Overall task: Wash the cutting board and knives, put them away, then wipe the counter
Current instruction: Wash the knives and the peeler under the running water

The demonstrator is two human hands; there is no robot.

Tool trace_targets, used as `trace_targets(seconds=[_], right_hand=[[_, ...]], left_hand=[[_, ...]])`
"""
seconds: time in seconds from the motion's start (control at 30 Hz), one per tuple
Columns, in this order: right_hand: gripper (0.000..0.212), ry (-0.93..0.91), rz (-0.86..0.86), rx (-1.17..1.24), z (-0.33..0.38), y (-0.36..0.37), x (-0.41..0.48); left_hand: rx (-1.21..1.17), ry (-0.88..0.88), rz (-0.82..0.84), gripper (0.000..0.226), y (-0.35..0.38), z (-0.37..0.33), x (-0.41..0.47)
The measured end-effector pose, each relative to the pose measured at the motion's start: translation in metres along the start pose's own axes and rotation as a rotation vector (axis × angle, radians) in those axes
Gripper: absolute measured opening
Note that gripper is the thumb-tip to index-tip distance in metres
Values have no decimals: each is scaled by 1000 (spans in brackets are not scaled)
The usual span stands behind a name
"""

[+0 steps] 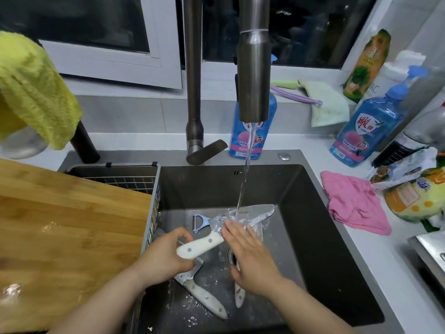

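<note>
My left hand (pixel 166 256) grips the white handle of a large knife (pixel 258 212), whose wide blade sits under the running water from the faucet (pixel 253 75). My right hand (pixel 250 254) lies flat with fingers spread, its fingertips touching the blade near the handle. Two more white-handled knives lie on the floor of the dark sink (pixel 313 225): one (pixel 204 297) below my left hand, one (pixel 239 295) partly hidden under my right hand. A blue peeler (pixel 201 222) rests beside the blade. The wet wooden cutting board (pixel 60 232) lies across the sink's left side.
A wire drain basket (pixel 125 178) sits behind the board. A pink cloth (pixel 354 203) lies on the white counter at the right, by food packets (pixel 414 186). Two blue soap bottles (pixel 252 126) (pixel 368 126) stand behind the sink. A yellow towel (pixel 33 90) hangs at the upper left.
</note>
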State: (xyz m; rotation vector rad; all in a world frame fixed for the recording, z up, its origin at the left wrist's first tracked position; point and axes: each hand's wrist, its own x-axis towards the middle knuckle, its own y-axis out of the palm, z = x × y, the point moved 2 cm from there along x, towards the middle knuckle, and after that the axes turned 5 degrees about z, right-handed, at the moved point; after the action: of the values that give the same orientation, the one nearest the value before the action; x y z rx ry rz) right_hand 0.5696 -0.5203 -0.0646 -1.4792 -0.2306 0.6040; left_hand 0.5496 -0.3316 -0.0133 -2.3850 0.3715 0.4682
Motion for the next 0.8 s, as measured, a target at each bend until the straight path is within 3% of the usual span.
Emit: trace_targets(seconds=[0.1,0.17,0.23,0.37,0.47,0.53,0.57,0.67,0.8], right_hand=[[87,94,-178,112,-17,-14,-1],[79,139,-171,161,-26,-15,0],[81,54,-243,206,-13,-13,0],[85,-24,-41,94,10,-6,0],[79,126,-204,156,-23,-15,-5],[78,279,-179,127,-40,-13,-8],[82,266,-225,115,-40,-9,-10],[103,121,-105,-50,-8,0,-11],[100,86,-51,-5,-3,-3,-15]], left_hand=[[-5,-7,3,32,2,0,-1],[2,-8,5,32,4,0,-2],[-5,-5,14,32,6,1,-1],[-14,-5,29,32,7,2,-3],[-20,-8,15,31,5,2,-5],[-22,-9,11,32,4,2,-6],[-23,-9,10,32,4,1,-6],[-15,-12,11,30,6,0,-6],[-23,-12,-3,31,6,1,-6]])
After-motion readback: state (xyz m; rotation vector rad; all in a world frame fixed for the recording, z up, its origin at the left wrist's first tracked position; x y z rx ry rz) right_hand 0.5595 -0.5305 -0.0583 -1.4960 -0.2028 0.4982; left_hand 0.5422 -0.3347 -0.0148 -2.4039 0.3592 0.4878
